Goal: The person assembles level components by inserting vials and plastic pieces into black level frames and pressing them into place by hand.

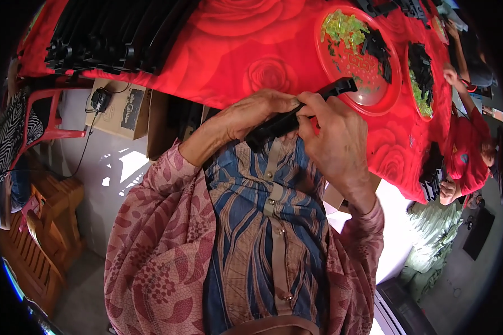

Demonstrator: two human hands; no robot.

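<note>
A long black plastic part (274, 126) lies slantwise across both my hands, in front of my chest by the table's near edge. My left hand (260, 111) is wrapped round its lower left stretch, thumb on top. Fingers of my right hand (338, 137) pinch at its middle; whether a small piece sits between them is hidden. The part's far end (343, 86) sticks out to the upper right, over the rim of a red round tray (397, 89). In that tray lie a pile of yellow-green clear clips (343, 29) and a heap of small black pieces (377, 53).
A red rose-patterned cloth (268, 72) covers the table. Long black parts (112, 39) are stacked at the far left. Another tray of clips and black pieces (422, 78) lies to the right, where a person in red (466, 151) works. A cardboard box (120, 111) and red chair (47, 117) stand left.
</note>
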